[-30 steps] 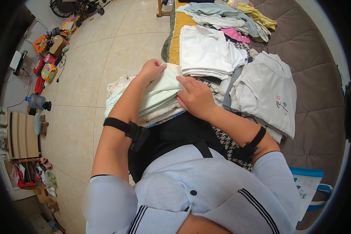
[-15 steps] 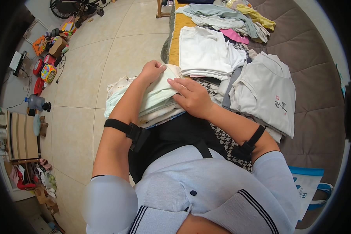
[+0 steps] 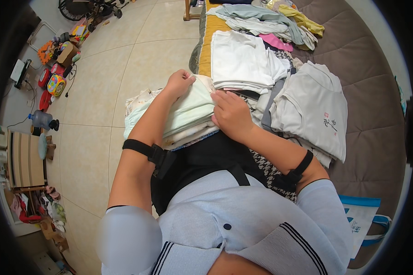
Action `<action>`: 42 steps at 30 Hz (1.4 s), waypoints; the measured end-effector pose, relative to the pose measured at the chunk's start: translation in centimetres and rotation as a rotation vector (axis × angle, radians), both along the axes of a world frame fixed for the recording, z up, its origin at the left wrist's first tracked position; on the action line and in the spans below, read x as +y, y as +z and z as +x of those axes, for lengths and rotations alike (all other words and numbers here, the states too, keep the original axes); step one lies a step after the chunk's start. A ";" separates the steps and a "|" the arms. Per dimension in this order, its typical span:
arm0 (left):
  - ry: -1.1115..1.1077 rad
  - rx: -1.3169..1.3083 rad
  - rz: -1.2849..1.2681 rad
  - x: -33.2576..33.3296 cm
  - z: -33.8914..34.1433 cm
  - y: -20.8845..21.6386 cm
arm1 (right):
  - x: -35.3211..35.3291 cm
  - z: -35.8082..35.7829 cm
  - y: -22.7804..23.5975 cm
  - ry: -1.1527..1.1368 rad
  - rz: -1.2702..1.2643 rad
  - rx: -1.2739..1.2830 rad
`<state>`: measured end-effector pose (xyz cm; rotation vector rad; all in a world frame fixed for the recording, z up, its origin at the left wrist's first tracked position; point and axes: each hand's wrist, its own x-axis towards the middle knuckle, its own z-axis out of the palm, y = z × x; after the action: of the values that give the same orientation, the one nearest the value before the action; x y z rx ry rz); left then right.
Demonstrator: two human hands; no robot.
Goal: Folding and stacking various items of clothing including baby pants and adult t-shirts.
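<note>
The pale green garment [image 3: 192, 103] lies on a patterned pile [image 3: 195, 132] over the person's lap [image 3: 211, 158], left of the white folded stack [image 3: 238, 62] and nearer the person. Left of that stack, the left hand [image 3: 180, 84] has its fingers closed in a pinch at the garment's far edge. On the stack's near side, the right hand [image 3: 233, 114] has its fingers half bent against the garment's right edge, thumb apart; whether they grip cloth I cannot tell. Grey-white shirts [image 3: 313, 107] lie to the stack's right and nearer the person, a pink cloth [image 3: 276, 42] shows by its far right corner, and a yellow cloth [image 3: 306, 23] lies beyond it
</note>
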<state>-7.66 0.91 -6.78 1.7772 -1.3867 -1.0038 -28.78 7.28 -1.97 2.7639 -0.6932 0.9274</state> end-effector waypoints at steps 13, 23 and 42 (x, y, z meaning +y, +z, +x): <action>0.006 0.034 -0.065 0.0 -0.2 -0.4 | 0.4 -0.3 0.3 -0.081 0.396 -0.004; 0.010 0.027 -0.048 -0.2 0.2 -0.8 | -0.5 -0.4 -1.4 -0.031 0.416 0.057; -0.017 0.075 -0.142 0.0 0.0 -1.6 | -0.4 -0.2 -3.1 -0.117 0.735 -0.085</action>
<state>-7.66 0.92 -8.35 1.6110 -1.3937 -0.9464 -28.98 6.91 -5.07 3.2378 -1.4412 0.9019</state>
